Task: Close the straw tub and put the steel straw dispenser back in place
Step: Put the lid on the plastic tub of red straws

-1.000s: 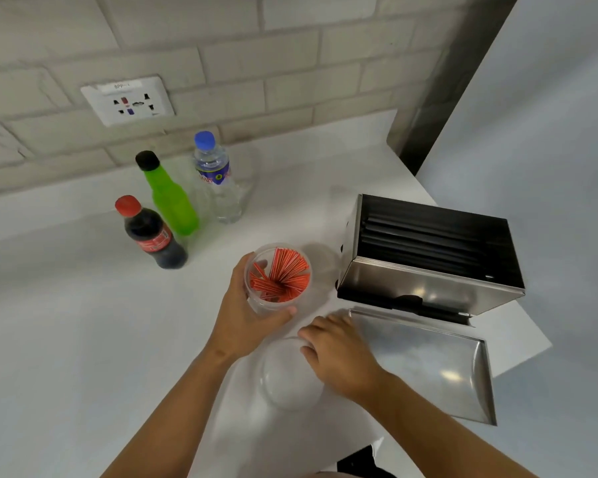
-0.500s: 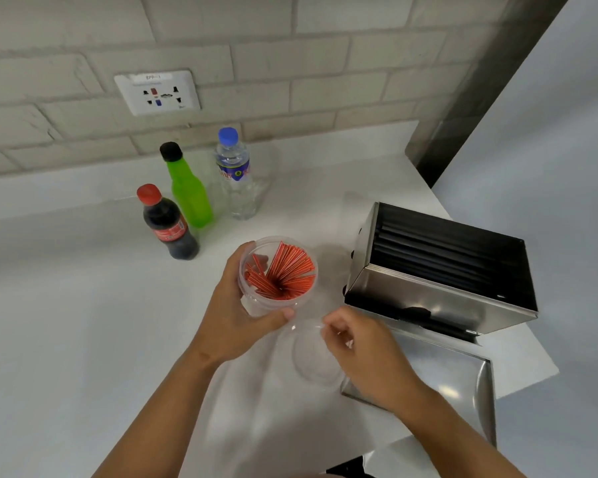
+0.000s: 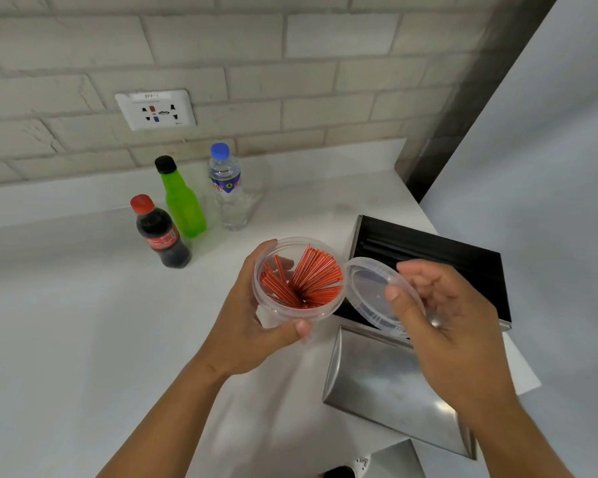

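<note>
Straw tub (image 3: 299, 313) open, lid (image 3: 370, 288) held beside, dispenser (image 3: 428, 246) seemingly open

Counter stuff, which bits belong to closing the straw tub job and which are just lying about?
Job: straw tub in left hand; clear lid in right hand; steel straw dispenser.
Lying about: cola bottle; green bottle; water bottle.

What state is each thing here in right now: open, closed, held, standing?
Tub: open, held in left hand, red straws inside.
Lid: off, tilted, held in right hand beside the tub.
Dispenser: open, black straws inside.
Steel cover: off, flat on the counter.
Three bottles: capped, upright.
</note>
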Tool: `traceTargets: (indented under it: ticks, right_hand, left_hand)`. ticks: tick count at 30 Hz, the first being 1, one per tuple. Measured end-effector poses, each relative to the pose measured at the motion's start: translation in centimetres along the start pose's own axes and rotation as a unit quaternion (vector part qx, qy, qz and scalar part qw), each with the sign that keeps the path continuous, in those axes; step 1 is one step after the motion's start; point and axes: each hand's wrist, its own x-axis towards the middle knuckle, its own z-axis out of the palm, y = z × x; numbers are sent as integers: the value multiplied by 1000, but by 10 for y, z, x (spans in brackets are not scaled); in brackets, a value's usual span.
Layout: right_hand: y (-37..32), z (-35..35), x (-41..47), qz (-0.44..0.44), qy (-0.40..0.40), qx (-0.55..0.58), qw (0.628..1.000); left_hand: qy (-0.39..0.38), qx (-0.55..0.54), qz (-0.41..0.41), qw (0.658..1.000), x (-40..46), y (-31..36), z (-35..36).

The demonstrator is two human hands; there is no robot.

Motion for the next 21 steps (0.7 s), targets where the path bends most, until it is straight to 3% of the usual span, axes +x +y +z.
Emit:
traceTargets:
  ticks: [11,17,21]
  right_hand:
    - [-4,-29,3,-95,105,15,990]
    - [6,-23,-12,-154,5,23,988]
    - [11,-26,-23,-167,-17,49,985]
  left_hand:
    - [-32,-46,-16,998,6,20,42]
    - [-79,-105,-18,991,13,36,70]
    - [-103,-139,-36,984,13,41,84]
